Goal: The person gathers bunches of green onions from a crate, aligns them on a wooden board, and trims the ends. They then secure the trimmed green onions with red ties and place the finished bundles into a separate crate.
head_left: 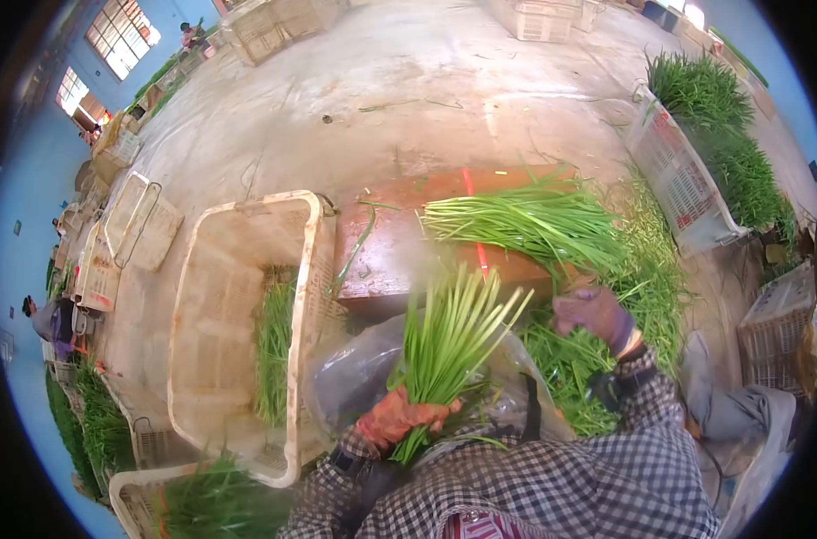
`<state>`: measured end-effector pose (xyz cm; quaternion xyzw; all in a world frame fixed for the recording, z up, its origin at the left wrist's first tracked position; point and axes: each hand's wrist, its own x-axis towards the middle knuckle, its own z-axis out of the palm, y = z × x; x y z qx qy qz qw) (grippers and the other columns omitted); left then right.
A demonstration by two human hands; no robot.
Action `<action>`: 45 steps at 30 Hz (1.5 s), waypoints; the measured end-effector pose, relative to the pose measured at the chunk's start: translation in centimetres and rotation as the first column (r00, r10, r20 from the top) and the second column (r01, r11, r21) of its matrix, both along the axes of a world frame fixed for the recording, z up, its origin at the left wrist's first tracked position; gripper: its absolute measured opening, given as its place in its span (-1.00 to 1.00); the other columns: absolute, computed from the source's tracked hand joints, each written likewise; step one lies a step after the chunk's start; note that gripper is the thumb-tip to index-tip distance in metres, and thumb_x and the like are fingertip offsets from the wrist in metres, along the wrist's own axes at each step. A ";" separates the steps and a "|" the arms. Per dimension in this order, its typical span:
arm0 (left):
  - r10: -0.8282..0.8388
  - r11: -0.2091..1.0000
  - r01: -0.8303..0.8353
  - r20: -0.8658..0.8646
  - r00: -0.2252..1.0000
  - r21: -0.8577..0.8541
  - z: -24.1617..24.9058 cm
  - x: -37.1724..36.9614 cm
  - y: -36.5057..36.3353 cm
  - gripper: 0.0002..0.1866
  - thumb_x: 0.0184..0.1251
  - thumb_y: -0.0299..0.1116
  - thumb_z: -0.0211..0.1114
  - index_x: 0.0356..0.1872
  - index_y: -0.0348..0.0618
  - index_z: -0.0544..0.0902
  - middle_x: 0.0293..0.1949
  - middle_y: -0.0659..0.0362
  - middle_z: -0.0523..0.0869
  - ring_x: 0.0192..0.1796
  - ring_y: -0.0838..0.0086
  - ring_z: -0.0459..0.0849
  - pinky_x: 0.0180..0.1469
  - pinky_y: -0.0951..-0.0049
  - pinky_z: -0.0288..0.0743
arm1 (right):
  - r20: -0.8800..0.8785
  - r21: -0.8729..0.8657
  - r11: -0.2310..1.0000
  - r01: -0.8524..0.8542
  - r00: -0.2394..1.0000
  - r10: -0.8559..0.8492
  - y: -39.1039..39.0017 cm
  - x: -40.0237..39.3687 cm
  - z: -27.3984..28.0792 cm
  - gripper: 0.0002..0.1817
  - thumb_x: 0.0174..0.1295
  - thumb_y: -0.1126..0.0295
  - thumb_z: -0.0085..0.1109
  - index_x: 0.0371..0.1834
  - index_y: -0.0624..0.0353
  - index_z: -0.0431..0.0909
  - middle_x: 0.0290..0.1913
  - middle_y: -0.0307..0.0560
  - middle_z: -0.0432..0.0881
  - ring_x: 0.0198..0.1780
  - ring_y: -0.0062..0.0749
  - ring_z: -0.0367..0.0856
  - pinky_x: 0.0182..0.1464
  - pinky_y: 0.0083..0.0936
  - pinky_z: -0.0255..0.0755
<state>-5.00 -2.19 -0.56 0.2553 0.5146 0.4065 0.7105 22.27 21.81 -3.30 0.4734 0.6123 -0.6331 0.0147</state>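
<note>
The bunch of green stalks (444, 346) stands upright in the left hand (398, 418), fingers clamped round its base, while the right hand (595, 314), fingers curled, reaches the loose pile (534, 225) on the counter (399, 242); gathering is underway, and further stalks likely need adding.

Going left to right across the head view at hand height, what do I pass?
Cream plastic crate with some greens inside → left hand gripping a bunch of green stalks → right hand over the loose greens pile → white crate of greens.
</note>
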 end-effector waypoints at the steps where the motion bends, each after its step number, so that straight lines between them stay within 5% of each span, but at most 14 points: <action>1: 0.009 1.000 -0.009 0.029 1.000 -0.004 0.0 -0.1 0.0 -0.69 0.16 -0.43 0.35 -0.06 -0.23 0.57 -0.30 0.21 0.66 -0.48 0.62 0.50 -0.45 0.61 0.41 | -0.170 -0.050 0.999 0.008 0.985 -0.016 -0.7 -0.6 -0.3 -0.49 0.17 0.28 0.23 0.19 0.22 0.45 0.25 0.14 0.41 0.17 -0.30 0.47 0.19 -0.39 0.38; 5: -0.055 0.998 0.055 0.000 0.998 0.030 0.8 -0.1 0.2 -0.69 0.15 -0.45 0.35 -0.06 -0.23 0.57 -0.29 0.22 0.66 -0.46 0.61 0.51 -0.42 0.60 0.40 | -0.756 -0.024 0.995 -0.100 0.653 0.047 -3.3 -5.9 2.2 -0.45 0.21 0.26 0.21 0.22 0.32 0.40 0.27 0.15 0.38 0.28 -0.42 0.36 0.30 -0.46 0.27; 10: -0.106 0.994 0.106 -0.039 0.994 -0.023 -1.1 1.4 -0.3 -0.62 0.16 -0.43 0.37 0.02 -0.22 0.54 -0.28 0.21 0.65 -0.38 0.59 0.53 -0.36 0.59 0.40 | -0.843 0.015 0.998 -0.064 0.535 0.047 -2.1 -8.9 3.3 -0.44 0.12 0.19 0.30 0.16 0.24 0.47 0.13 0.05 0.54 0.18 -0.37 0.47 0.19 -0.43 0.38; 13: -0.137 0.991 0.137 -0.003 0.991 0.015 -1.7 1.8 0.1 -0.56 0.17 -0.44 0.34 0.10 -0.21 0.49 -0.23 0.17 0.65 -0.37 0.57 0.53 -0.35 0.59 0.41 | -0.006 0.458 0.778 -0.429 0.874 0.485 -1.8 -9.1 7.9 -0.52 0.08 0.16 0.33 0.04 0.17 0.57 -0.18 -0.09 0.68 -0.11 -0.39 0.61 -0.07 -0.41 0.47; 17: -0.048 0.997 0.042 0.105 0.993 0.063 -1.9 1.7 -0.1 -0.52 0.13 -0.50 0.29 0.13 -0.22 0.46 -0.16 0.14 0.64 -0.38 0.57 0.53 -0.37 0.59 0.42 | -0.464 0.154 0.986 -0.060 0.877 0.125 -2.3 -9.0 4.1 -0.66 0.10 0.16 0.33 -0.25 0.21 0.60 -0.39 -0.05 0.64 -0.35 -0.45 0.57 -0.26 -0.42 0.44; 18: -0.052 0.997 0.045 0.111 0.993 0.058 -1.7 1.6 -0.1 -0.51 0.12 -0.52 0.27 0.14 -0.22 0.45 -0.14 0.13 0.64 -0.39 0.56 0.53 -0.38 0.58 0.42 | -0.671 0.426 0.899 0.100 0.702 0.239 -3.0 -9.4 3.3 -0.77 0.19 0.27 0.23 -0.37 0.24 0.55 -0.39 -0.07 0.61 -0.38 -0.47 0.55 -0.27 -0.43 0.44; 20: -0.104 0.994 0.099 0.100 0.990 0.047 -1.6 1.4 0.2 -0.47 0.06 -0.55 0.26 0.15 -0.23 0.44 -0.14 0.11 0.64 -0.41 0.56 0.52 -0.41 0.57 0.42 | -0.616 0.716 0.648 0.262 0.673 0.409 -1.7 -9.7 -1.0 -0.85 0.25 0.37 0.12 -0.36 0.25 0.53 -0.36 -0.15 0.59 -0.39 -0.53 0.53 -0.27 -0.42 0.45; 28: -0.090 0.996 0.088 0.087 0.992 0.028 -0.9 0.4 -0.7 -0.42 -0.02 -0.58 0.27 0.16 -0.26 0.43 -0.16 0.05 0.64 -0.44 0.54 0.51 -0.48 0.57 0.40 | -0.692 0.541 0.800 0.258 0.677 0.249 5.6 0.6 -2.9 -0.72 0.33 0.30 -0.08 -0.47 0.19 0.53 -0.53 -0.12 0.49 -0.45 -0.39 0.50 -0.36 -0.40 0.48; 30: -0.057 0.998 0.052 0.107 0.993 0.047 -0.6 0.3 -0.9 -0.41 -0.01 -0.57 0.28 0.17 -0.25 0.43 -0.15 0.05 0.64 -0.44 0.54 0.51 -0.47 0.57 0.41 | -0.141 0.684 0.698 -0.210 0.901 0.410 6.9 3.3 -2.7 -0.68 0.32 0.20 -0.04 -0.43 0.16 0.59 -0.45 -0.06 0.57 -0.34 -0.31 0.57 -0.29 -0.32 0.50; 31: -0.055 0.997 0.050 0.080 0.995 0.054 -0.6 0.2 -0.8 -0.42 0.01 -0.55 0.29 0.17 -0.25 0.43 -0.15 0.04 0.64 -0.44 0.54 0.52 -0.47 0.57 0.41 | 0.435 0.520 0.548 -0.655 0.755 0.490 6.7 4.1 -2.3 -0.66 0.30 0.13 0.01 -0.36 0.15 0.64 -0.35 -0.02 0.65 -0.24 -0.24 0.63 -0.21 -0.25 0.52; 34: -0.116 0.991 0.112 0.059 0.992 0.068 -1.3 0.5 -0.5 -0.43 0.06 -0.49 0.30 0.19 -0.22 0.43 -0.14 0.05 0.64 -0.44 0.55 0.52 -0.48 0.57 0.40 | 0.821 0.274 0.650 -0.709 0.525 0.226 1.5 2.2 2.0 -0.62 0.11 0.17 0.22 0.01 0.00 0.63 -0.02 -0.02 0.66 0.01 -0.17 0.61 -0.01 -0.35 0.48; 36: -0.176 0.980 0.165 0.097 0.980 0.111 -2.5 0.2 -0.5 -0.44 0.10 -0.43 0.31 0.19 -0.19 0.43 -0.14 0.08 0.64 -0.42 0.56 0.53 -0.48 0.57 0.39 | -0.143 0.485 0.846 -0.220 0.935 0.326 2.7 5.4 -2.7 -0.38 0.15 0.01 0.19 0.20 0.16 0.46 0.08 0.06 0.60 0.10 -0.23 0.56 0.07 -0.40 0.44; 40: -0.381 0.923 0.380 -0.314 0.869 -0.067 -2.1 0.7 1.1 -0.47 0.16 -0.30 0.32 0.18 -0.13 0.44 -0.13 0.17 0.63 -0.39 0.61 0.50 -0.41 0.60 0.40 | -0.510 0.162 0.960 -0.230 0.813 0.280 -1.2 -2.3 3.2 -0.39 0.33 0.08 -0.01 0.33 0.28 0.28 0.23 0.04 0.45 0.22 -0.32 0.43 0.21 -0.48 0.30; 45: 0.125 0.951 -0.034 -0.281 0.951 0.307 0.6 1.1 -1.9 -0.49 0.21 -0.31 0.30 0.18 -0.14 0.40 -0.09 0.20 0.60 -0.34 0.64 0.50 -0.36 0.60 0.44 | -0.781 -0.240 0.904 -0.353 0.623 0.036 -6.9 -8.3 4.0 -0.37 0.39 0.04 -0.14 0.39 0.21 0.16 0.34 0.07 0.30 0.32 -0.22 0.29 0.31 -0.36 0.18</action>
